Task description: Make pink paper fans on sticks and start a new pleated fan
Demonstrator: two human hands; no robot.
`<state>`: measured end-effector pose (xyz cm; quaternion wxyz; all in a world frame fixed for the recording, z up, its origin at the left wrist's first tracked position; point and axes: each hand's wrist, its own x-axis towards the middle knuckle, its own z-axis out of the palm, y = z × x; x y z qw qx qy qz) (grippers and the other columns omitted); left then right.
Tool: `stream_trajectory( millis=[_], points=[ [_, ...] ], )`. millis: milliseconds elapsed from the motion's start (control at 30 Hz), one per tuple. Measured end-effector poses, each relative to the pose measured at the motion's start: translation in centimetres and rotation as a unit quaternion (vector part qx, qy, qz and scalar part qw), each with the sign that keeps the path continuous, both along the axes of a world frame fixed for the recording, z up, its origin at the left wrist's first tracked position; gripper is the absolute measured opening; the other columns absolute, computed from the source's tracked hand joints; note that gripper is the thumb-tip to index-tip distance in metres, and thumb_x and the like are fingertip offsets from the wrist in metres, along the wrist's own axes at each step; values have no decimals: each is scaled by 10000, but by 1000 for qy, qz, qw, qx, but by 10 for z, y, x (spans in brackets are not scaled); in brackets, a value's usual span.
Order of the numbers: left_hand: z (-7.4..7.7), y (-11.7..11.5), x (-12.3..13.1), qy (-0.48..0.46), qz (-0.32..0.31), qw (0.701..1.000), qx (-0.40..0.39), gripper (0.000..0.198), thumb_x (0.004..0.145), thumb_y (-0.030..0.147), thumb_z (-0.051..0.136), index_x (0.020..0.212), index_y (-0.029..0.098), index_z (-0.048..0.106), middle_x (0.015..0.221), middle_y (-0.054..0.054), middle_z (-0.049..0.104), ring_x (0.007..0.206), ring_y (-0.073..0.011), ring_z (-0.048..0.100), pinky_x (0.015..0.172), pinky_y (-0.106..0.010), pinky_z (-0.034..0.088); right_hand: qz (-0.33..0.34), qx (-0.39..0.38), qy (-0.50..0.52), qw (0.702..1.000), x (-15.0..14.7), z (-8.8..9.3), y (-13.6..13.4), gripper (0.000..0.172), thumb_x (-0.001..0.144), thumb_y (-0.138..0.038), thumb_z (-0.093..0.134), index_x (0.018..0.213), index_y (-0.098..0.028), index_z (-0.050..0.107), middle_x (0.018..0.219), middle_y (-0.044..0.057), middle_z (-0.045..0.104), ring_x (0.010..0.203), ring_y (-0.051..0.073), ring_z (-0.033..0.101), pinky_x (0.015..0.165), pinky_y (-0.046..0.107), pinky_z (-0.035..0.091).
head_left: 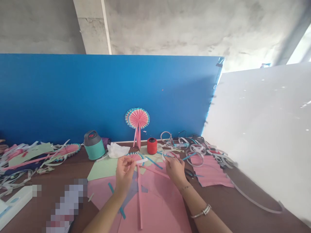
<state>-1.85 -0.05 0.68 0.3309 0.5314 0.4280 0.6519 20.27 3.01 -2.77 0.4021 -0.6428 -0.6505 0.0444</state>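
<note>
My left hand (125,171) pinches a short white strip (142,160) between thumb and fingertips. The strip points right, over a pleated paper fan (136,156) in pink and blue, which my left hand partly covers. My right hand (175,170) is closed, its fingertips pressed together beside a pale band; what they hold is too small to make out. Between my hands a long pink paper strip (139,197) runs toward me, and another slants to the right. Pink paper sheets (157,207) lie beneath both hands.
A finished-looking round fan (138,118) leans on the blue partition (73,97). Behind my hands stand a red container (152,146) and a teal pot (94,145) with a grey lid. Scissors (189,173), tangled white strips (198,150) and pleated pink paper (211,171) lie at right.
</note>
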Motion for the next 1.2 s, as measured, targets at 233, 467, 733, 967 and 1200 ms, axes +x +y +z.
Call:
stream_trajectory(
  millis=[233,467,733,967,1200],
  points=[
    [-11,4,2,41,-96,994,-27,221,789,330,579,914,200,452,701,34,521,657,-121,528,630,-244,415,199,42,139,969,-20,2,-11,293,822,-257,467,1060,-239,637,1122,77,617,1063,216,540,930,377,403],
    [-17,3,6,146,-92,984,-51,219,798,343,555,949,190,509,834,-40,606,840,-192,590,777,-333,450,241,-24,158,957,-39,15,-25,139,767,-218,510,675,-187,608,676,22,626,675,161,563,665,286,438],
    [-35,37,-30,360,196,912,-25,440,745,248,541,1177,184,484,1336,-155,441,1277,-330,339,1010,-519,306,103,22,110,988,-21,6,-10,167,803,-250,463,700,-196,582,707,37,628,676,177,545,647,291,389],
    [-41,34,-26,494,159,847,-113,225,730,264,556,940,190,591,1180,-113,563,1199,-311,419,980,-461,324,117,14,89,989,-25,2,-13,153,811,-280,464,807,-194,590,803,51,624,780,210,541,713,325,404],
    [-42,35,-31,561,206,794,-108,239,731,137,489,934,179,609,1034,-108,612,1028,-279,502,880,-409,357,150,33,74,985,-29,0,-13,155,797,-234,483,911,-192,580,898,63,602,836,213,536,756,346,421]
  ],
)
